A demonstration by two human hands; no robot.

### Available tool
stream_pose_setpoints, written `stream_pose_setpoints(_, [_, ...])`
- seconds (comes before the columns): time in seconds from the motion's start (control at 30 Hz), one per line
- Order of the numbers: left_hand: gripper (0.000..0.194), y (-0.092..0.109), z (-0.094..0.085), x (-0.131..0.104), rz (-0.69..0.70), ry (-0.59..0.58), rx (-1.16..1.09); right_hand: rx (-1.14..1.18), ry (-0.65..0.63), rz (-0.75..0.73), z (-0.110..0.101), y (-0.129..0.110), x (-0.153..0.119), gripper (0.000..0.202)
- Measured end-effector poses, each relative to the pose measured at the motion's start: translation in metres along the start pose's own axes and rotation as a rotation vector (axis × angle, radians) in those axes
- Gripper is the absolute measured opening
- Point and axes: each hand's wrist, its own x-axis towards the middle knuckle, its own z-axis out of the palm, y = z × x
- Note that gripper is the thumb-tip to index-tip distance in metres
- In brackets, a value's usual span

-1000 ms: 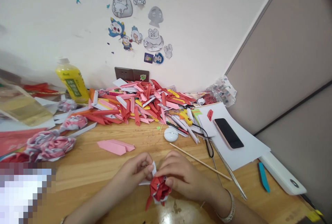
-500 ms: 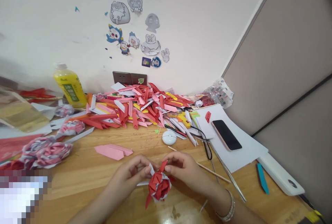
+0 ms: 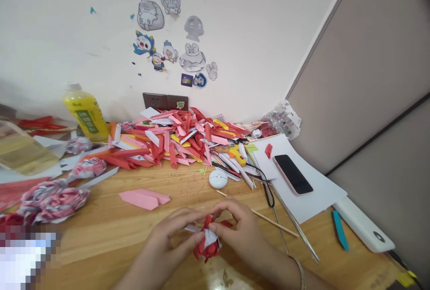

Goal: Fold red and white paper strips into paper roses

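Between my two hands, just above the wooden table [image 3: 107,254], is a red and white folded-paper flower [image 3: 208,249]. My left hand [image 3: 176,236] pinches its left side, thumb against the paper. From the right, my right hand [image 3: 235,227] closes on a red strip at the flower's top with thumb and fingers. Part of the flower is hidden behind the fingers. Two pink folded paper strips [image 3: 144,199] lie to the left of my hands. A white rounded case [image 3: 218,178] rests beyond them.
A heap of folded paper strips [image 3: 168,142] lies along the wall. Left stand a yellow drink bottle [image 3: 88,117] and pink-white paper flowers [image 3: 55,200]. To the right are a yellow glue gun [image 3: 238,155], thin sticks [image 3: 275,223], a phone [image 3: 293,174] and white paper sheets [image 3: 304,207].
The flower has been tilted, so more of its white side shows and its open red face is turned away. Both hands have drawn closer together around it. The view has shifted slightly.
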Motion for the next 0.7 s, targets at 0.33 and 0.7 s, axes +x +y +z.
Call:
stream_pose_setpoints(0.33, [0.004,0.0013,0.0057,-0.0054,0.134,0.162,0.121,-0.055,0.048,-0.220,0.0087,0.0092,-0.0042,0.007])
stream_pose_setpoints(0.7, [0.018,0.0008,0.0002,-0.0002,0.086,-0.106,0.137,0.015,-0.065,0.028,0.0068,0.0032,-0.0053,0.011])
